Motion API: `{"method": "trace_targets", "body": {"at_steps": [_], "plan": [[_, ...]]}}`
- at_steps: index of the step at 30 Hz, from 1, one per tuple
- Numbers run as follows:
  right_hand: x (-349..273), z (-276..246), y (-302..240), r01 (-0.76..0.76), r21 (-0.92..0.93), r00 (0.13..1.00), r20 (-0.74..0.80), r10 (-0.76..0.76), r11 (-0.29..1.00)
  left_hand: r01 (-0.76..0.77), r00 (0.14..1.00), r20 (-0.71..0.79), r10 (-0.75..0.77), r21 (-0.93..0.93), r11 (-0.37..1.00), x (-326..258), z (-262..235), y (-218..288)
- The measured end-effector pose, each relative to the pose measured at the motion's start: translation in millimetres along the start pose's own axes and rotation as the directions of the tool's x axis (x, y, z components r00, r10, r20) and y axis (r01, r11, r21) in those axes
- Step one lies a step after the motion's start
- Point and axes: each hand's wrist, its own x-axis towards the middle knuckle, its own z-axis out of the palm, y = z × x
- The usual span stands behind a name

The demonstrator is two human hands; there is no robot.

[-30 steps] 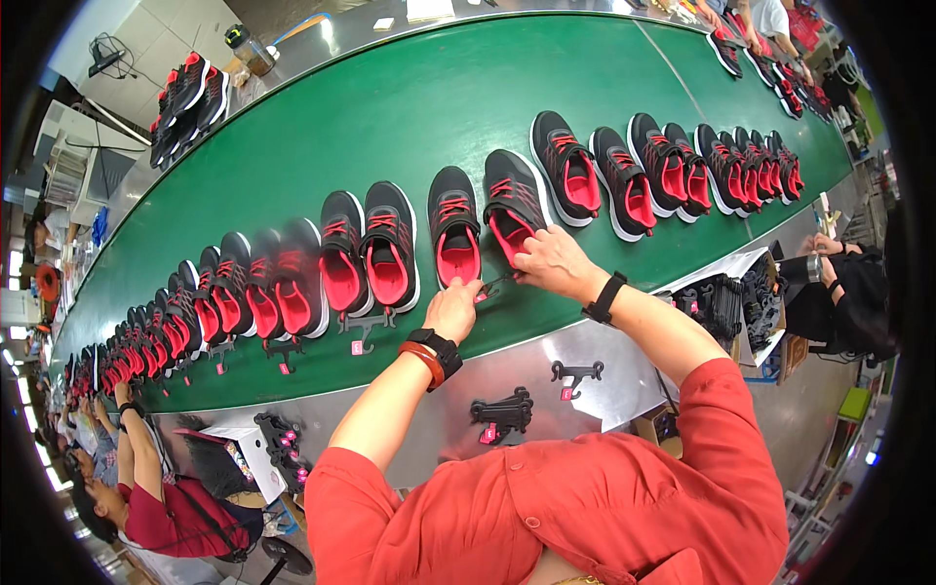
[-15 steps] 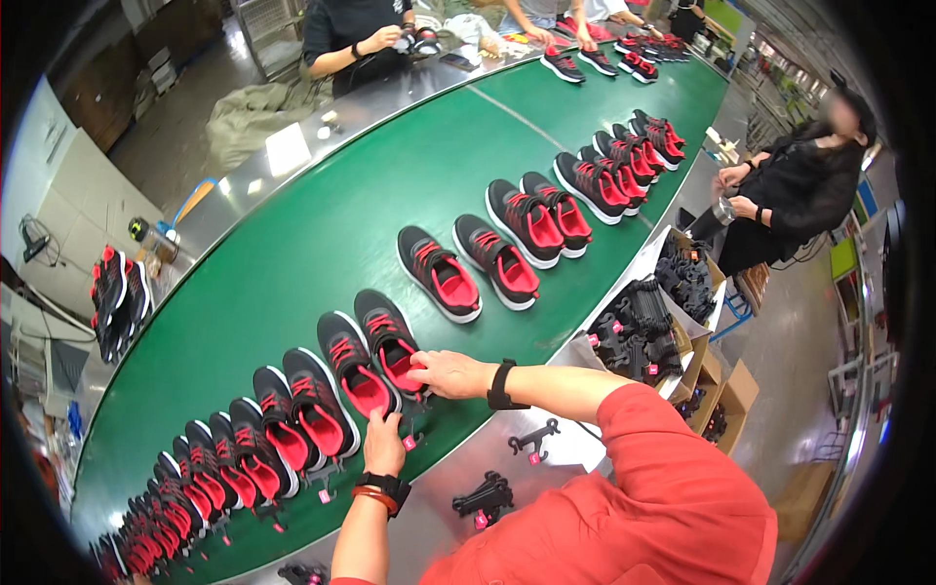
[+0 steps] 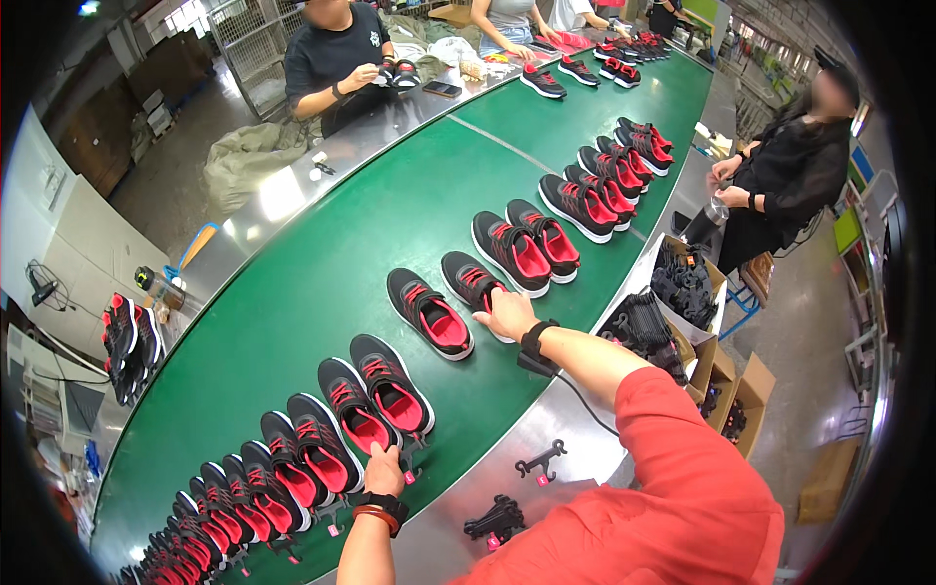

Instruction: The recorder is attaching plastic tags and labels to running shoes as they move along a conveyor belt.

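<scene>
Black sneakers with red laces and red linings stand in a curved row on a green table. My left hand [image 3: 383,471] has its fingers at the heel opening of one sneaker [image 3: 343,392]. Tight beside that shoe stands its neighbour [image 3: 388,375], with a black plastic hanger [image 3: 415,448] bearing a pink tag at their heels. My right hand [image 3: 509,314] is closed around the heel of another sneaker [image 3: 468,276], thumb toward the opening. Left of it, a single sneaker [image 3: 429,317] stands apart, untouched.
Loose black hangers [image 3: 495,520] lie on the metal ledge before me. Boxes of hangers [image 3: 643,331] stand at the right. Co-workers [image 3: 341,63] stand across the table, another person [image 3: 795,166] at the right. A shoe stack [image 3: 132,341] sits far left.
My right hand has left the sneaker beside the left hand's one and moved right to grip a separate sneaker. My left hand stays at its shoe. The view has shifted slightly.
</scene>
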Motion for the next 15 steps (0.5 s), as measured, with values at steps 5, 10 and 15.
{"method": "trace_targets", "body": {"at_steps": [5,10,15], "plan": [[0.2,0.5,-18.7,-0.003,0.11,0.999,0.044,-0.002,0.994,0.032,0.997,0.063,-0.033,0.021,0.999,0.0,-5.9,5.5],[7.6,29.9,-30.0,0.12,0.288,0.99,-0.103,-0.095,0.95,0.043,0.996,0.072,-0.045,0.028,0.999,0.9,-4.7,5.0],[22.1,38.1,-38.8,0.045,0.235,0.989,-0.148,-0.01,0.971,0.04,0.995,0.094,-0.044,0.046,0.998,7.1,-0.4,1.9]]}}
